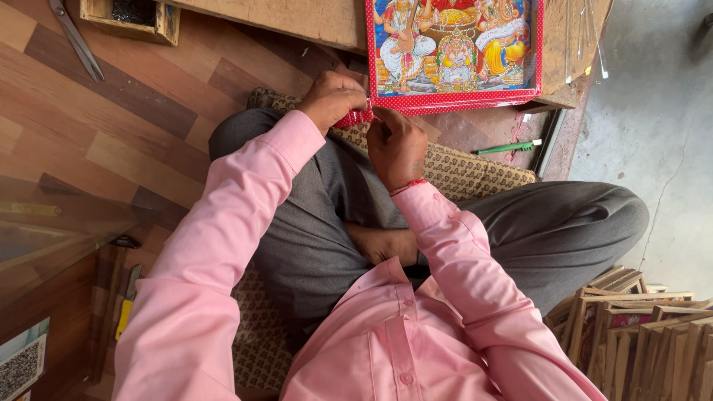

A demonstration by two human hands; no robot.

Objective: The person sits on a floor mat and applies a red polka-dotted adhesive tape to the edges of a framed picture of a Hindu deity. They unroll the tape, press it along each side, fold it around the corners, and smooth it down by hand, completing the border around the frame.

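Head view looks down on a person seated cross-legged in a pink shirt and grey trousers, on a patterned brown cushion (475, 167) that lies on a wood-pattern floor. Nearest, at the lower right of the frame, a stack of bare wooden frames (639, 327) stands beside the person's knee. At the lower left, a hammer (111, 297) and a yellow-handled tool (126, 304) lie on the floor beside a sheet of glass (52, 230).

Toward the centre of the frame, both arms reach forward. The left hand (333, 98) is closed, its fingers pinching the lower left corner of a red dotted border strip (356, 116). The right hand (397, 147) is also closed, just below and right of the left, gripping the same strip at that corner. The two hands nearly touch.

Beyond them, at the upper centre, the colourful religious picture (453, 52) with its red dotted edge lies flat on a low wooden bench (312, 22). A green toothbrush (509, 148) lies on the floor to the right of the hands. At the upper left, scissors (74, 37) lie near a small wooden box (134, 18).
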